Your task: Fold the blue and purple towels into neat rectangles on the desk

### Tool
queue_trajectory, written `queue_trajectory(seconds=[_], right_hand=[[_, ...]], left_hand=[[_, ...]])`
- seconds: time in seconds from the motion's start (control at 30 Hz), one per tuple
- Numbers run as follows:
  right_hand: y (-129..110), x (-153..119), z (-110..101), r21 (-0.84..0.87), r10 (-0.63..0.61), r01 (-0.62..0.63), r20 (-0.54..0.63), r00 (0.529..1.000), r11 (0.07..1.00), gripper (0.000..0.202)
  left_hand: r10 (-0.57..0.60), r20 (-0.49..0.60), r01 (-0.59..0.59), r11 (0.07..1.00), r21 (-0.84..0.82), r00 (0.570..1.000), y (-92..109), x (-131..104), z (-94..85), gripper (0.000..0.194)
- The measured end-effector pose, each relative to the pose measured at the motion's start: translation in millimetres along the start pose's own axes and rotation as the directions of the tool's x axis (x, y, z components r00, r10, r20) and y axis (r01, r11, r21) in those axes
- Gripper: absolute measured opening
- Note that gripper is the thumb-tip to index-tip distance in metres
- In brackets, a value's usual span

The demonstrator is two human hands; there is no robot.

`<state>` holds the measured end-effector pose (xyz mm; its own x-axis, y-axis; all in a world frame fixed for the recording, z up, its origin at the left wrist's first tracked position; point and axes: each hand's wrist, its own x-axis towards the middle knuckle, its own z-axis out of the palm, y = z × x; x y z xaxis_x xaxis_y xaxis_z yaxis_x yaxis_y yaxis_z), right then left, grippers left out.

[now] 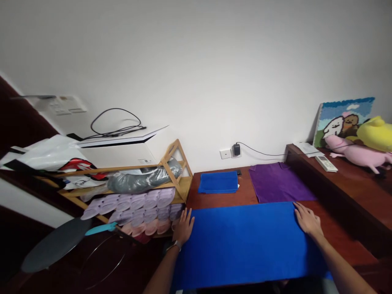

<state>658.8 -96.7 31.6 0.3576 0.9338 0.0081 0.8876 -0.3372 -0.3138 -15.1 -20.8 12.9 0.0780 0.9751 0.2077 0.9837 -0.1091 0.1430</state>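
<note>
A large blue cloth [245,245] lies spread flat on the reddish-brown wooden table [222,200]. At its upper left corner rests my left hand [183,226], fingers apart, with a watch on the wrist. My right hand [307,219] lies on the upper right corner, fingers extended and nothing visible in its grasp. Behind the large cloth are a small folded blue cloth [218,182] and a purple cloth [280,182], both flat on the tabletop.
On the left, a wooden rack [183,190] holds slippers, bags and a white box [119,155]. A raised ledge at right carries a remote [326,163], plush toys and a picture [346,118]. A black plug [237,149] with a cable is in the wall socket.
</note>
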Motion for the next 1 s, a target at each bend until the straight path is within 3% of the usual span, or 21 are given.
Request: queue_trajectory(seconds=[0.3,0.47,0.63,0.8,1.0], right_hand=[[-3,0,3,-0.063,0.048,-0.047,0.022,0.999,0.997,0.072],[-2,7,1,0.017,0.090,-0.090,-0.003,0.996,0.996,0.071],[-1,31,-9,0.173,0.251,-0.255,0.048,0.967,0.951,0.059],[-7,40,-8,0.208,0.381,-0.374,0.009,0.925,0.904,0.054],[-1,44,-1,0.227,0.375,-0.359,-0.028,0.927,0.905,0.045]], left_hand=[[0.010,-0.037,-0.010,1.000,-0.004,0.999,3,-2,-1.3,0.061],[0.013,-0.031,-0.012,1.000,0.021,0.999,7,-2,-4.7,0.061],[0.027,-0.072,-0.023,0.999,0.048,0.997,9,-1,-5.2,0.060],[0.006,-0.055,-0.002,0.997,0.076,0.998,10,-1,-5.8,0.061],[-0.022,-0.055,0.028,0.994,0.108,0.998,13,0,-9.3,0.060]])
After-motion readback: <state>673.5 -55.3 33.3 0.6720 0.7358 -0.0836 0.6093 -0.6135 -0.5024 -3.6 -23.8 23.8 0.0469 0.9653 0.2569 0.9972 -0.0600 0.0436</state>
